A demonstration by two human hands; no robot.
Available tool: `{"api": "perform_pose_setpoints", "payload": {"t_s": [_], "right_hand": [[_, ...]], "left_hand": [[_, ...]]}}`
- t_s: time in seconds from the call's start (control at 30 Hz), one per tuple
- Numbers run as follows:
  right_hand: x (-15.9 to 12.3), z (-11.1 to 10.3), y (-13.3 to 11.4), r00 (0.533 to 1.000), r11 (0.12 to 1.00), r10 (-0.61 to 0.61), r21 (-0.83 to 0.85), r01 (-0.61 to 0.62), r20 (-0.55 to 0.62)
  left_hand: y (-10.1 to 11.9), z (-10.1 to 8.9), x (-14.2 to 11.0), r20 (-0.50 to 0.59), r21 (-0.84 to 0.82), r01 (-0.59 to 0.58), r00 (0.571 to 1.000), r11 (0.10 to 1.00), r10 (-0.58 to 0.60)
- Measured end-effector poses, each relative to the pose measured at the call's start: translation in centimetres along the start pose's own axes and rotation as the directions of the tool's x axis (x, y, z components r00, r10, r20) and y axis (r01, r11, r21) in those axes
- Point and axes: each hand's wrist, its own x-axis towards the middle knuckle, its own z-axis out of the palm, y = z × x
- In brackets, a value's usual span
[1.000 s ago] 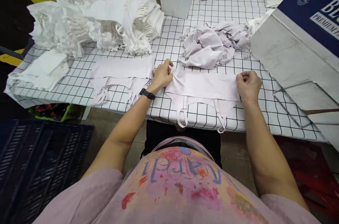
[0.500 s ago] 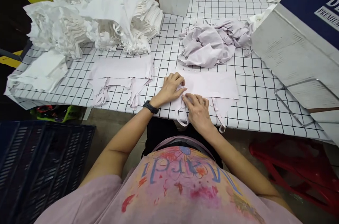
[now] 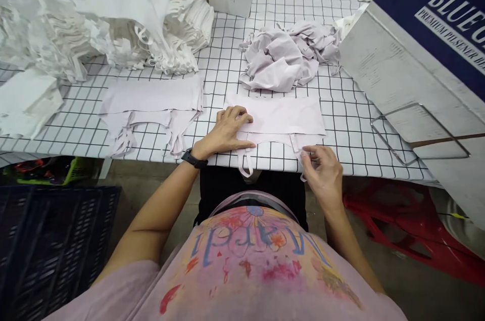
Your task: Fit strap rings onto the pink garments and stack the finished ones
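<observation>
A pale lilac strappy top [image 3: 282, 115] lies spread near the table's front edge, its straps toward me. My left hand [image 3: 229, 131] rests on its left end, thumb and fingers apart, beside the left strap [image 3: 246, 163], which hangs in a loop. At the other strap, my right hand [image 3: 324, 169] is closed, thumb against fingertips, with the shoulder strap [image 3: 294, 143] running into the pinch. Part of that strap is hidden by the fingers. To the left lies a stack of similar lilac tops [image 3: 151, 96], straps hanging toward the edge.
Beyond the top sits a crumpled lilac heap [image 3: 290, 58]. White garments [image 3: 151, 12] are piled at the back left. A large carton [image 3: 413, 63] and a bent metal wire frame [image 3: 420, 134] stand at right. Below are a dark blue crate [image 3: 56, 240] and a red stool [image 3: 409, 235].
My right hand has moved from the left strap across to the right strap and pinches it. My left hand stays at the left end, its fingers spread wider. The view has shifted right.
</observation>
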Motion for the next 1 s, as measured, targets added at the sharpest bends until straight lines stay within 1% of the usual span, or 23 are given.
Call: {"api": "perform_pose_setpoints", "payload": {"t_s": [0.03, 0.07, 0.13, 0.2, 0.27, 0.3, 0.33, 0.37, 0.43, 0.53, 0.6, 0.63, 0.7, 0.8, 0.87, 0.93, 0.97, 1.0], "right_hand": [[0.0, -0.4, 1.0, 0.999, 0.998, 0.028, -0.047, -0.030, -0.041], [-0.3, -0.8, 1.8, 0.998, 0.996, 0.040, -0.082, -0.045, -0.055], [-1.1, -1.3, 2.6, 0.998, 0.991, 0.045, -0.126, -0.050, -0.037], [-2.2, -1.7, 2.7, 0.999, 0.988, 0.045, -0.147, -0.043, 0.008], [-3.3, -1.9, 2.3, 0.999, 0.988, 0.034, -0.150, -0.028, 0.042], [-3.7, -1.9, 2.1, 0.999, 0.989, 0.021, -0.148, -0.014, 0.049], [-4.1, -1.9, 1.9, 0.999, 0.990, 0.006, -0.144, 0.001, 0.051], [-4.4, -2.0, 1.8, 0.999, 0.990, -0.002, -0.138, 0.009, 0.049], [-4.8, -2.0, 1.7, 0.997, 0.994, 0.023, -0.109, -0.016, 0.068], [-4.9, -2.0, 1.8, 0.983, 0.984, 0.161, -0.093, -0.152, 0.094], [-4.7, -2.0, 1.9, 0.969, 0.967, 0.234, -0.124, -0.224, 0.075], [-4.7, -1.9, 1.9, 0.965, 0.960, 0.254, -0.139, -0.243, 0.071], [-4.5, -1.8, 1.8, 0.959, 0.957, 0.265, -0.149, -0.248, 0.102], [-4.2, -2.0, 1.8, 0.944, 0.965, 0.249, -0.134, -0.224, 0.215], [-3.7, -2.5, 1.7, 0.909, 0.971, 0.238, -0.107, -0.214, 0.342], [-2.6, -3.4, 1.7, 0.863, 0.965, 0.260, -0.088, -0.247, 0.433], [-1.8, -3.8, 1.7, 0.857, 0.959, 0.280, -0.090, -0.268, 0.433], [-0.8, -4.2, 1.7, 0.868, 0.953, 0.301, -0.098, -0.285, 0.396]], "left_hand": [[0.0, -0.2, -0.3, 0.011, -0.012, -0.017, 1.000, 1.000, 0.018], [0.1, -0.3, -0.6, 0.014, -0.029, -0.036, 0.999, 0.999, 0.036], [0.5, -0.5, -1.3, -0.020, -0.075, -0.064, 0.998, 0.995, 0.063], [1.2, -0.5, -2.2, -0.145, -0.113, -0.063, 0.988, 0.992, 0.047], [2.2, -0.2, -3.5, -0.307, -0.130, -0.045, 0.952, 0.991, 0.003], [2.8, 0.1, -4.2, -0.367, -0.136, -0.040, 0.930, 0.990, -0.012], [3.4, 0.5, -5.1, -0.399, -0.136, -0.045, 0.917, 0.990, -0.013], [4.1, 1.0, -5.9, -0.407, -0.127, -0.060, 0.914, 0.990, 0.003], [5.1, 2.2, -7.7, -0.379, -0.056, -0.108, 0.922, 0.993, 0.079], [6.0, 4.6, -10.0, -0.335, 0.150, -0.143, 0.924, 0.978, 0.186], [6.1, 5.9, -10.8, -0.319, 0.259, -0.123, 0.925, 0.958, 0.205], [6.2, 6.5, -11.0, -0.316, 0.294, -0.108, 0.927, 0.950, 0.203], [6.3, 7.3, -11.2, -0.317, 0.323, -0.079, 0.930, 0.943, 0.186], [6.6, 7.5, -11.2, -0.317, 0.315, -0.054, 0.935, 0.948, 0.159], [6.9, 7.1, -11.4, -0.295, 0.273, -0.074, 0.943, 0.959, 0.157], [7.1, 6.1, -11.6, -0.297, 0.188, -0.114, 0.940, 0.976, 0.167], [7.0, 5.5, -11.5, -0.321, 0.141, -0.131, 0.932, 0.981, 0.170], [6.8, 4.7, -11.3, -0.361, 0.100, -0.139, 0.918, 0.985, 0.166]]}}
